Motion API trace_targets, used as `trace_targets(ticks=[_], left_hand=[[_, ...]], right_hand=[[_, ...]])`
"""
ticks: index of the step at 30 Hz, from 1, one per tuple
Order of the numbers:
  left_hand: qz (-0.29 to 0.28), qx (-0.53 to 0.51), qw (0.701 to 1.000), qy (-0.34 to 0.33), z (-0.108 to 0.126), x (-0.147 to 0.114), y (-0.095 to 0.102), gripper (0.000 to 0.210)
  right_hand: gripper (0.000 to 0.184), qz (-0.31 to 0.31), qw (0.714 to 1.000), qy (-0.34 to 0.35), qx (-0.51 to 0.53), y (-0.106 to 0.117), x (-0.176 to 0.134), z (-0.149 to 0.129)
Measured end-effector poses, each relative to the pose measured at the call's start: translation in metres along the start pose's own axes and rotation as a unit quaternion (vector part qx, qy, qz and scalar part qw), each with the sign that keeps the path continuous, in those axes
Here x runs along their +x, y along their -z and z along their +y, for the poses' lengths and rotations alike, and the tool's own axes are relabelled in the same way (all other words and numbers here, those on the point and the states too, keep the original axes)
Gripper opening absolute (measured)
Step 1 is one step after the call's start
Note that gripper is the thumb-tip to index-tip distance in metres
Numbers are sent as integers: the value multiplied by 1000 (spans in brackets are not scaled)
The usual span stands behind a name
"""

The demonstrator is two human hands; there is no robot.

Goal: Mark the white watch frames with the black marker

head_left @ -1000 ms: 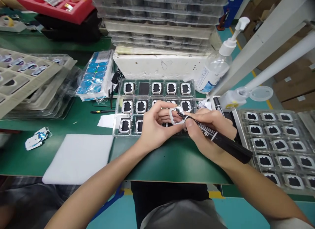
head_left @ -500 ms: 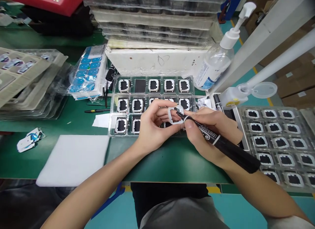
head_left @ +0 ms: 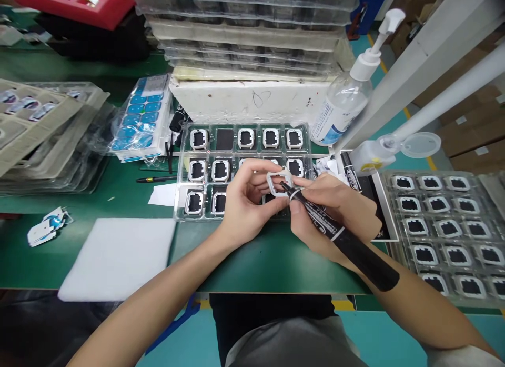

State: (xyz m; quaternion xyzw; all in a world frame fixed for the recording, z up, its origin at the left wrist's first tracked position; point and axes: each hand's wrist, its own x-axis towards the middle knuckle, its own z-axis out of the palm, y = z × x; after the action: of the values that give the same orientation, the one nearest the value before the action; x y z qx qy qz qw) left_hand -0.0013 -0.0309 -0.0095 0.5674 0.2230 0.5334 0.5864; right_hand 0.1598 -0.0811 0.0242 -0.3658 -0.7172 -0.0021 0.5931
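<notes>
Between its thumb and fingers, my left hand (head_left: 248, 204) grips a small white square frame (head_left: 272, 187) with rounded corners. My right hand (head_left: 335, 214) is closed around a black marker pen (head_left: 345, 240), whose tip meets or nearly meets the inner edge of the frame. Both hands are above the front right part of a clear plastic tray (head_left: 181, 172). In its pockets lie several similar white frames over black inserts, such as a white frame (head_left: 198, 139) at the back left. One back-row pocket shows only a black pad (head_left: 224, 139). My hands hide some of the front pockets.
At right lies a second filled tray (head_left: 445, 214). A pump bottle (head_left: 343, 111) and a smaller white bottle (head_left: 373, 155) stand behind my right hand. Stacked trays (head_left: 252, 51) rise at the back. A white foam sheet (head_left: 118, 256) and a thin black pen (head_left: 155, 179) lie at left.
The marker and my right hand have shifted slightly left, and the marker's back end has swung down and left. The white frame has tilted a little in my left hand.
</notes>
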Motion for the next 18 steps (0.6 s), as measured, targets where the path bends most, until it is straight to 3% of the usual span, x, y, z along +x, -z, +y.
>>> trace_targets(ticks=[7, 18], left_hand=[[-56, -74, 989, 113, 0, 4, 3, 64], [-87, -163, 967, 177, 1, 4, 8, 61]], right_hand=[[35, -11, 1000, 15, 11, -2, 1, -2], [35, 2, 1000, 10, 1, -3, -1, -1]])
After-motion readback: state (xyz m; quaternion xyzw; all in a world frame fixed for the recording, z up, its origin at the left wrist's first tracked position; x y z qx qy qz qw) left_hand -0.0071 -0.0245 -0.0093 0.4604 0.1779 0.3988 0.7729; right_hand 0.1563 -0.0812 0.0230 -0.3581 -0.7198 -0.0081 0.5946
